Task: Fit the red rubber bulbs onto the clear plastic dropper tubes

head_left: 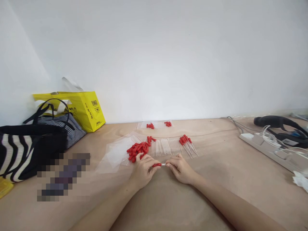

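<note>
Between the fingertips of my left hand (144, 168) is a red rubber dropper bulb (157, 165). My right hand (180, 168) pinches a clear dropper tube (163, 164), whose end meets the bulb's open end; how deep it sits inside cannot be seen. Just beyond my left hand lies a pile of loose red bulbs (137, 149), partly on clear plastic bags (117, 152). A row of clear tubes (166, 147) lies side by side in front of both hands. To its right rest several droppers (186, 142) with red bulbs on their tubes.
Against the wall lies another bag (158, 125) with red bulbs. At left stand a yellow bag (92, 110), a striped bag (74, 128) and a black bag (55, 139), near a blurred-out patch (64, 176). A white power strip (269, 149) with cables and a black device (276, 121) occupy the right.
</note>
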### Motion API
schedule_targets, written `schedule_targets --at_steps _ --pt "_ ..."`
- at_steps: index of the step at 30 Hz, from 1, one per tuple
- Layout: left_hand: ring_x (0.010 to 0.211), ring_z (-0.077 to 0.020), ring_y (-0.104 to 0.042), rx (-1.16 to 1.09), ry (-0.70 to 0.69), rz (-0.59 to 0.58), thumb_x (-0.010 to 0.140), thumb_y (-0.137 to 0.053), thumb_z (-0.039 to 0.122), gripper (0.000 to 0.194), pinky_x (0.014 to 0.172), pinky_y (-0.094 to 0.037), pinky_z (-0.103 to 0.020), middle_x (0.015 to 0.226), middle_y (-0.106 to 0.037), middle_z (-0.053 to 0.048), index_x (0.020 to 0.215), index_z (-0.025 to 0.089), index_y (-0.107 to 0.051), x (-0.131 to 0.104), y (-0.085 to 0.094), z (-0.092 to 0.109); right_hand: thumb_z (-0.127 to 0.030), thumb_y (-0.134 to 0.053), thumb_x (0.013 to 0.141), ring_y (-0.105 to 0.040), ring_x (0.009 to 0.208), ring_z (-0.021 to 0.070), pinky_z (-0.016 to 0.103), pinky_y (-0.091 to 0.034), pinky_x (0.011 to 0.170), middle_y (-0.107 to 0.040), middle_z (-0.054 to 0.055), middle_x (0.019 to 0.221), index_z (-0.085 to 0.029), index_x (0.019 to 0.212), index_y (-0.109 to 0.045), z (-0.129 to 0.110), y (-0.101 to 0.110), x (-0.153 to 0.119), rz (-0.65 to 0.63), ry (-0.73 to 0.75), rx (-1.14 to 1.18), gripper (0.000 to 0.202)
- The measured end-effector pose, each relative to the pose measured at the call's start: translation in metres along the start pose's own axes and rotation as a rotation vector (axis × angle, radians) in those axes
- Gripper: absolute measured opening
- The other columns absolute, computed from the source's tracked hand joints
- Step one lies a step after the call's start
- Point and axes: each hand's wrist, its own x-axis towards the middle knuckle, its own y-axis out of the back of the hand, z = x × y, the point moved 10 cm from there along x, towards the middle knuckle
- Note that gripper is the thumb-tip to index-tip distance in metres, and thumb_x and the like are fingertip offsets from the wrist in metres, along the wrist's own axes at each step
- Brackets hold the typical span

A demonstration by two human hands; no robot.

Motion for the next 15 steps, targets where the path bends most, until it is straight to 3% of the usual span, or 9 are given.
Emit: schedule_targets --at_steps 7,11,15 --pt "0.073 -0.0134 -0.053 0.033 0.012 -0.026 0.082 -0.047 0.030 0.016 0.086 -0.019 -0.041 0.070 -0.066 0.004 0.077 0.025 -0.062 -0.001 -0.001 -0.002 -0.027 -0.035 0.088 -0.053 0.079 0.0125 0.027 -0.033 0.074 -0.061 0.003 0.087 -0.020 0.096 -0.056 -0.003 -0.003 -0.002 -0.046 0.057 0.033 0.024" --pt "0.081 -0.0157 -0.053 0.066 0.029 -0.051 0.081 -0.048 0.034 0.016 0.088 -0.018 -0.042 0.080 -0.066 0.003 0.086 0.027 -0.061 -0.002 0.001 -0.005 -0.025 -0.041 0.085 -0.052 0.080 0.0144 0.028 -0.031 0.072 -0.059 0.004 0.084 -0.020 0.089 -0.060 -0.002 0.005 -0.003 0.010 0.084 -0.138 0.021" --pt "0.093 -0.0202 -0.049 0.121 0.082 0.026 0.078 -0.050 0.039 0.031 0.088 -0.021 -0.042 0.099 -0.061 -0.003 0.107 0.027 -0.053 -0.004 0.009 -0.017 -0.025 -0.041 0.083 -0.053 0.077 0.0159 0.030 -0.032 0.072 -0.059 0.004 0.080 -0.022 0.086 -0.063 0.038 0.034 -0.003 0.169 -0.150 -0.256 0.023"
